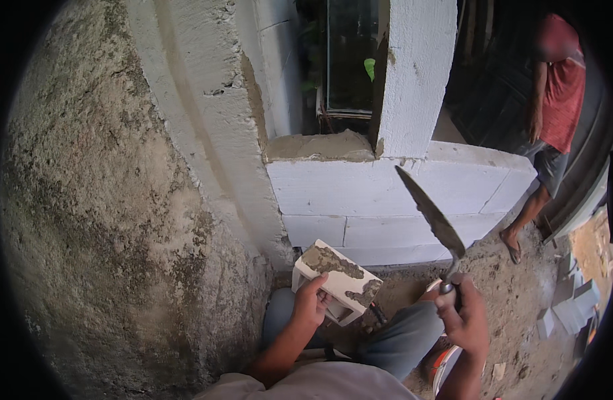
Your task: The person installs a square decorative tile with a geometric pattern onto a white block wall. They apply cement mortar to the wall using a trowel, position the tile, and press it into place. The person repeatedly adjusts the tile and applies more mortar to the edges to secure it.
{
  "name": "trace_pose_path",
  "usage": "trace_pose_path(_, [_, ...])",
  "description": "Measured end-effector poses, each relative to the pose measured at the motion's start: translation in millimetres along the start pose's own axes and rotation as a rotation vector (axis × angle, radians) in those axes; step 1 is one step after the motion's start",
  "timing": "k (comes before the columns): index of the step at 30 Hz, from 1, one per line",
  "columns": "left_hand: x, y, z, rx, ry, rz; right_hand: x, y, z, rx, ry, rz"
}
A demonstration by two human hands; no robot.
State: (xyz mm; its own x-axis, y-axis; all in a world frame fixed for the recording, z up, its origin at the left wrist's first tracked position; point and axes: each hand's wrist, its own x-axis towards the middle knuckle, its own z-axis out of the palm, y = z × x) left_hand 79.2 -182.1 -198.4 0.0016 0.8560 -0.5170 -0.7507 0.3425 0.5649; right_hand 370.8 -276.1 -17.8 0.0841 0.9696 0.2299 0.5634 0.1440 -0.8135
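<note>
One white block piece (pixel 336 281), grey mortar smeared on top, left hand (pixel 311 303) gripping

The block (pixel 336 280) sits before the wall (pixel 386 200), left of the trowel (pixel 432 220).

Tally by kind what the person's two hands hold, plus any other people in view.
White block pieces smeared with mortar, in the left hand: 1
Trowels, in the right hand: 1
Other people, standing by the block wall: 1
Total: 3
</note>
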Motion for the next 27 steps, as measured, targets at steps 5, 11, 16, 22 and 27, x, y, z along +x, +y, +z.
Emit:
trace_pose_path(5, [16,-19,2,-0.004,-0.001,-0.114,100,-87,122,-0.57,-0.002,-0.396])
trace_pose_path(11, [17,-21,2,0.008,0.051,-0.121,132,-95,179,-0.966,0.069,-0.424])
trace_pose_path(16, [36,-42,-18,-0.037,-0.018,-0.166,114,-115,168,-1.059,0.023,-0.436])
trace_pose_path(22, [22,-31,-7,0.007,0.019,-0.18,82,-143,99,-0.827,-0.143,-0.351])
trace_pose_path(27, [36,-38,-12,0.009,-0.002,-0.198,112,-147,111,0.079,-0.16,-0.228])
